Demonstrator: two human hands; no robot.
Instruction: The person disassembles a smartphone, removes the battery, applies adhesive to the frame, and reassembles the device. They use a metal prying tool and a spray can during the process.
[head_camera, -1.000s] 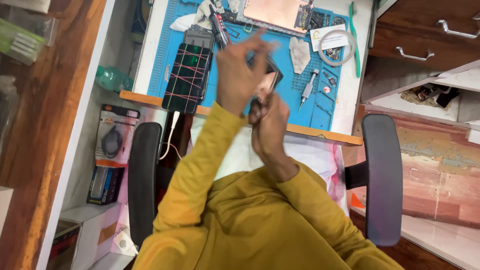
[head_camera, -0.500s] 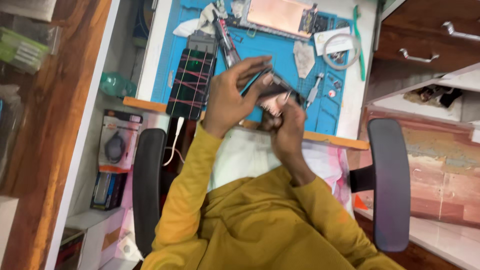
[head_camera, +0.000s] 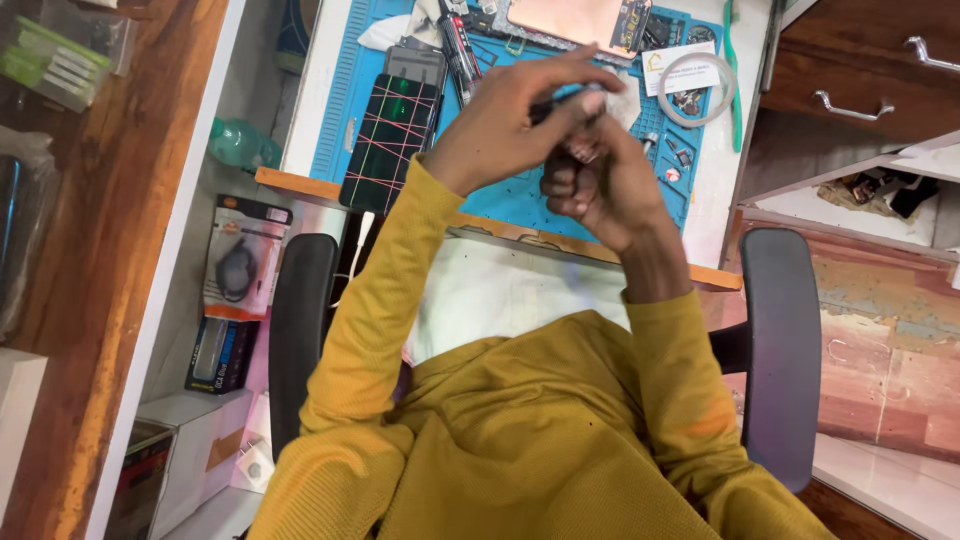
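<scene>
Head view: the landmark is the blue work mat (head_camera: 520, 195) on the white tabletop (head_camera: 715, 190). Above the mat's near half, both hands meet in the air. The left hand (head_camera: 500, 130) has its fingers (head_camera: 575, 75) curled around a small dark tool (head_camera: 565, 100), pinching it at the tip. The right hand (head_camera: 595, 180) is closed into a loose fist just beside and touching the left, its fingers wrapped on a small pale part (head_camera: 585, 152) that is mostly hidden, so its kind cannot be told. Both sleeves are mustard yellow.

On the mat's left side lies a dark phone screen with red lines (head_camera: 385, 140), flat. At the mat's far edge sits an opened phone with a copper-coloured back (head_camera: 570, 20). Toward the mat's right end lies a white ring of tape (head_camera: 700, 78), and just past it a green toothbrush (head_camera: 733, 70). Right of the mat stands a wooden drawer unit (head_camera: 860, 70). Nearer than the mat, black chair armrests (head_camera: 780, 350) flank the person.
</scene>
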